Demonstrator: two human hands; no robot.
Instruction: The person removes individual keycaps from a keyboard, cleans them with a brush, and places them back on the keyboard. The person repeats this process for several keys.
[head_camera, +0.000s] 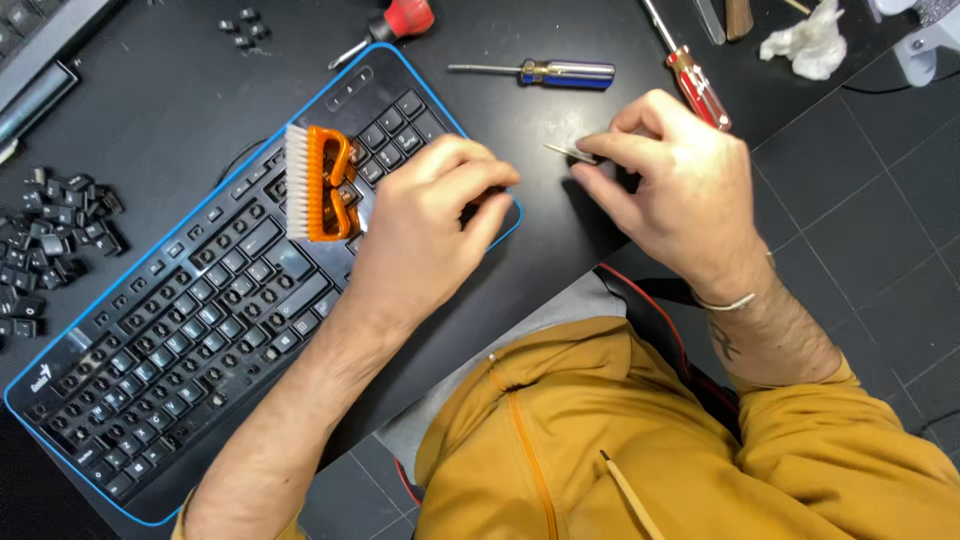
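A black keyboard with a blue rim (110, 500) lies diagonally on the dark table, most of its keycaps removed. An orange brush with white bristles (318, 182) lies on the keyboard's upper part. My left hand (425, 225) rests on the keyboard's right end, fingers curled over its edge, just right of the brush. My right hand (670, 185) pinches a small thin metal tool (565, 151) between thumb and fingers, above the table to the right of the keyboard.
A pile of loose black keycaps (50, 240) lies at the left. A blue-handled screwdriver (565, 72), a red-handled screwdriver (697, 82) and another red-handled tool (395, 20) lie at the top. Crumpled white tissue (808, 42) sits top right. A second keyboard's corner (35, 50) shows top left.
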